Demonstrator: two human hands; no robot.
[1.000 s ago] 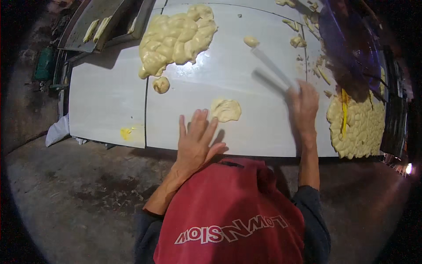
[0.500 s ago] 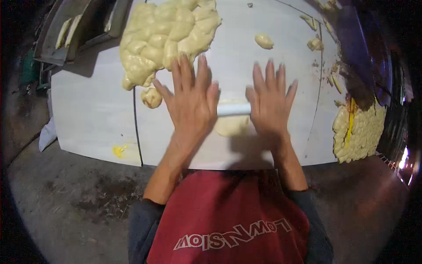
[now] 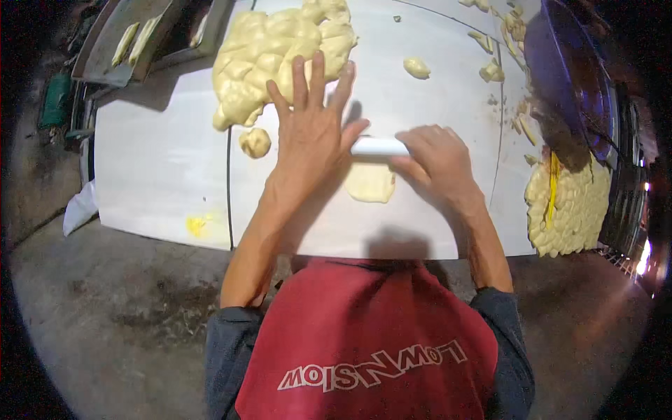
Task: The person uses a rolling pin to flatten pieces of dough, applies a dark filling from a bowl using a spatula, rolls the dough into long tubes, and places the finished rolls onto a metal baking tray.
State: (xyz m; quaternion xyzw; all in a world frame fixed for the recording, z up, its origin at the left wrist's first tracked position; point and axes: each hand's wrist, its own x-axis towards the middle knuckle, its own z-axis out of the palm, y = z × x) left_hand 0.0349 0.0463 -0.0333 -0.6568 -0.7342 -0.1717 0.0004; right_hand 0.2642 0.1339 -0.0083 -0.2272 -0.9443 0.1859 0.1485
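Note:
A white rolling pin [image 3: 379, 146] lies crosswise on the white table, at the far edge of a small flattened piece of dough [image 3: 370, 183]. My right hand [image 3: 439, 159] has its fingers curled round the pin's right end. At the other end my left hand [image 3: 311, 129] is open, fingers spread and pointing away; it hides that end of the pin. The left fingertips overlap the near edge of a big mass of pale dough lumps [image 3: 276, 52] in view; whether they touch it I cannot tell. Left of that hand sits a round dough ball [image 3: 255, 143].
Metal trays [image 3: 115, 59] with dough strips stand at the far left. A small dough lump [image 3: 416, 68] lies beyond the pin. On the right are scraps [image 3: 492, 71], a purple container [image 3: 570, 77], and a dough slab [image 3: 568, 206] with a yellow tool [image 3: 553, 189].
The rolling pin has moved away from me, baring more of the flattened dough. My right hand, flat with spread fingers before, is now curled round the pin. My left hand stays spread.

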